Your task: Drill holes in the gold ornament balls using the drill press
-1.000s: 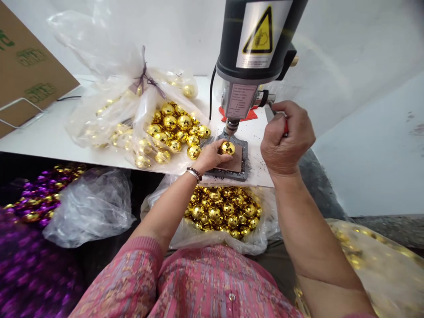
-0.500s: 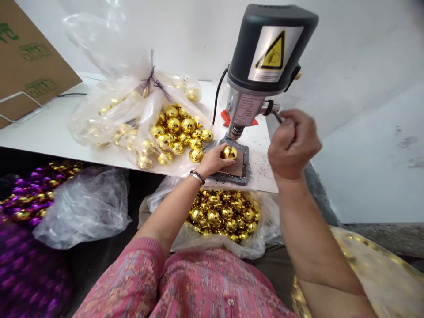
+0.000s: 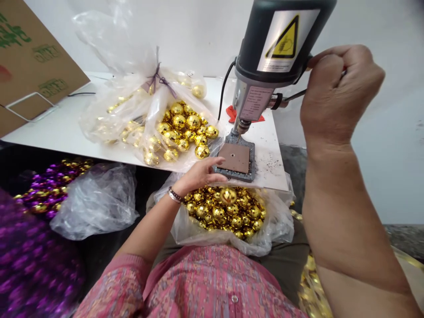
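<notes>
- Left grip (image 3: 198,174): fingers apart, holding nothing, just above a round gold mirrored ball (image 3: 228,195) in a clear plastic bag (image 3: 276,232)
- Right grip (image 3: 341,92): clamped on a thin dark metal drill-press lever (image 3: 294,95)
- Just beside left grip: grey metal drill-press base (image 3: 252,163) with square brown pad (image 3: 235,158)

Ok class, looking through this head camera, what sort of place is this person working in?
Probably a small workshop making decorative baubles. A bench drill press stands on a white worktop, with dark shavings scattered beside its base. Plastic bags hold many gold mirror balls, and purple baubles lie nearby.
</notes>
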A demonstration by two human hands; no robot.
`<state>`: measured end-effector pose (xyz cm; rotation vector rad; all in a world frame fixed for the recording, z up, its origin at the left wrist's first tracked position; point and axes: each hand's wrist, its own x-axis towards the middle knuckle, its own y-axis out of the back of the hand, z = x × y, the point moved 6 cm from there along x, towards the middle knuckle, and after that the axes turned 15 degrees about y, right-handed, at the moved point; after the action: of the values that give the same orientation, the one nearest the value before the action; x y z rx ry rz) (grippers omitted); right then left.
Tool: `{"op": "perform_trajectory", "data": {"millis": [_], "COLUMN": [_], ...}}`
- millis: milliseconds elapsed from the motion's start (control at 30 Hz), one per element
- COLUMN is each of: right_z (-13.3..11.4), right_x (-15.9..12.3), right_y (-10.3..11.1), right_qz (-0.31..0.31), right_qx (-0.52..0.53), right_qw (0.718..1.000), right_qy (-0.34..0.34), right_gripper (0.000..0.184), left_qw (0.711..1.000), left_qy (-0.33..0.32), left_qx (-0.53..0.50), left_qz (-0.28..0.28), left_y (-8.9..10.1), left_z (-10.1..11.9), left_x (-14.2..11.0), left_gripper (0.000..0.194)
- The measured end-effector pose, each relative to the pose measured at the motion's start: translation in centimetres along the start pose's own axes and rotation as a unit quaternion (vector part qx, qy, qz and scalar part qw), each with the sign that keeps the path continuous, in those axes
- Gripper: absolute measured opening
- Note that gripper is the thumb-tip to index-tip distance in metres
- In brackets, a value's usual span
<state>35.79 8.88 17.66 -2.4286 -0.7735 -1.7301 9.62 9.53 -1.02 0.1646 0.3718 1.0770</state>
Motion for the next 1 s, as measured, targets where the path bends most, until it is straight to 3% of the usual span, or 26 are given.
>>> {"op": "perform_trajectory", "data": {"millis": [100,167,267,400,467,567,633,700,800,900,1000], "right_z": [-0.4,-0.7,-1.4,-2.5,-2.9,-3.4,-3.5,-3.5,-3.1,-2.4,-1.6], "right_x": [-0.2,-0.4,-0.6,-0.8,-0.9,-1.0,-0.8,-0.3,1.4,3.5,5.2], "right_y": [0.0,0.1,0.3,0.5,0.6,0.7,0.6,0.5,0.0,-0.9,-2.1], "right_qz": [0.0,-0.002,-0.022,-0.048,-0.047,-0.042,-0.045,-0.062,-0.108,-0.151,-0.163], "right_qx": [0.011,0.021,0.028,0.025,0.025,0.023,0.01,-0.01,-0.062,-0.092,-0.083], "right_qw": [1.0,0.999,0.999,0.997,0.996,0.996,0.995,0.994,0.987,0.975,0.973], "right_qy": [-0.01,-0.024,-0.034,-0.054,-0.072,-0.08,-0.083,-0.085,-0.104,-0.133,-0.142], "right_gripper": [0.028,0.031,0.032,0.034,0.034,0.034,0.033,0.033,0.034,0.03,0.024], "left_qw": [0.979,0.955,0.948,0.939,0.932,0.938,0.96,0.983,0.993,0.994,0.994], "left_qy": [0.032,0.082,0.154,0.185,0.186,0.13,0.08,0.056,0.052,0.062,0.089], "left_qx": [-0.013,-0.013,0.032,0.132,0.14,0.074,-0.005,-0.072,-0.104,-0.09,-0.064], "left_qz": [0.202,0.284,0.278,0.259,0.278,0.313,0.267,0.162,0.03,-0.013,-0.019], "left_y": [4.0,5.6,5.6,4.2,3.9,4.0,3.6,2.7,1.4,0.7,0.2], "left_z": [-1.3,-2.5,-3.9,-3.9,-3.3,-1.9,-1.1,-0.5,0.2,0.6,0.7], "left_x": [1.0,2.0,3.6,3.9,3.4,2.3,2.1,2.4,3.2,4.0,4.7], "left_gripper": [0.019,0.02,0.04,0.057,0.06,0.063,0.065,0.064,0.058,0.049,0.049]}}
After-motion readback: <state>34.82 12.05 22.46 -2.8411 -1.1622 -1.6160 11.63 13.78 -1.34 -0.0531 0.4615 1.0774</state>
